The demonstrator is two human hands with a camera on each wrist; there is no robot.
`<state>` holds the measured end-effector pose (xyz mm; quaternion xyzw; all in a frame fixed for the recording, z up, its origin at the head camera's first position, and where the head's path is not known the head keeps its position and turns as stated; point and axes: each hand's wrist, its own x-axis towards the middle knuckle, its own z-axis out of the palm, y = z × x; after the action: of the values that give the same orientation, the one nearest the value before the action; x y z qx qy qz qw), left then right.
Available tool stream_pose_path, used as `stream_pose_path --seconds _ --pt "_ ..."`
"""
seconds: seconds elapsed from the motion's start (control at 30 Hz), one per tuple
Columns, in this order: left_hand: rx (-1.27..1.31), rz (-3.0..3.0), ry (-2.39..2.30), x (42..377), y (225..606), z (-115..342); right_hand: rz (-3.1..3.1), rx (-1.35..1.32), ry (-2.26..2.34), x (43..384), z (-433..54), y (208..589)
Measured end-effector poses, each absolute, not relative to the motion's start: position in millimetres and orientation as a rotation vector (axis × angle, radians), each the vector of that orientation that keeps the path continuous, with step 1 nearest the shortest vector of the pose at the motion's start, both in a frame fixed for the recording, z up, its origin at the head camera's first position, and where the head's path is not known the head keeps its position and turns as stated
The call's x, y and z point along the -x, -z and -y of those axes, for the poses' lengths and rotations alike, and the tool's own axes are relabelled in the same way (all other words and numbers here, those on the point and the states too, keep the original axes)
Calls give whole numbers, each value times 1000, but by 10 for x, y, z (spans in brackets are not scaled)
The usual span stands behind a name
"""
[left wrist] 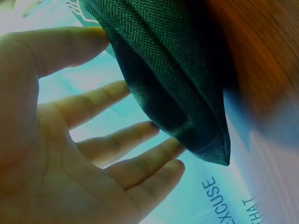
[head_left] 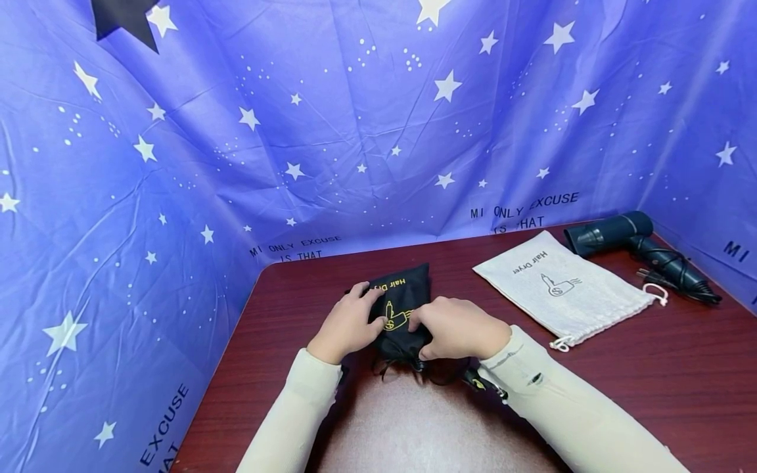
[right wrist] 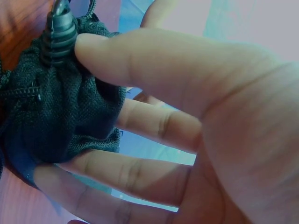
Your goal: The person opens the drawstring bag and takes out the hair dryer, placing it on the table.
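A black drawstring bag (head_left: 399, 338) with yellow "Hair Dryer" lettering and a dryer drawing lies bulging in front of me, its gathered mouth towards me. My left hand (head_left: 349, 322) touches the bag's left side. In the left wrist view its fingers are spread and nearly straight, tips against the dark cloth (left wrist: 159, 60), the thumb on the near face. My right hand (head_left: 455, 326) grips the mouth end from the right, fingers round the cloth. In the right wrist view its thumb presses beside a black ribbed cord end (right wrist: 60, 37) sticking out. The bag's contents are hidden.
Right of the bag, a white drawstring pouch (head_left: 573, 302) printed "Hair Dryer" lies flat on the red-brown table (head_left: 284, 309). Behind it rests a dark hair dryer (head_left: 612, 230) with its cord wound round the handle. Blue star-patterned cloth (head_left: 355, 131) hangs round the table's sides.
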<state>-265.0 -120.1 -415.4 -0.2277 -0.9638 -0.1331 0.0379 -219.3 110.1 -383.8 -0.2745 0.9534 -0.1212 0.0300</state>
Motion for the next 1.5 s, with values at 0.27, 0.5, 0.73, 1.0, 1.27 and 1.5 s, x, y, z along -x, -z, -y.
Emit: stream_pose_path --seconds 0.27,0.5,0.73,1.0,1.27,1.5 --pt "730 2896 389 2601 4132 1170 -2958 891 335 2178 -1116 3842" --pt "947 2845 345 2527 4045 1121 -2995 919 358 2151 -1098 3854" --pt "1223 2962 371 2440 3975 1106 -2951 958 356 2151 -1076 3876" --pt "1207 2956 322 2410 4001 1056 -2944 965 383 2143 -1080 3862" --pt "1199 2890 210 2417 4067 994 -2935 1002 430 2141 -1086 3849" --pt "1218 2897 208 2405 4061 982 -2929 1050 421 2160 -1093 3864"
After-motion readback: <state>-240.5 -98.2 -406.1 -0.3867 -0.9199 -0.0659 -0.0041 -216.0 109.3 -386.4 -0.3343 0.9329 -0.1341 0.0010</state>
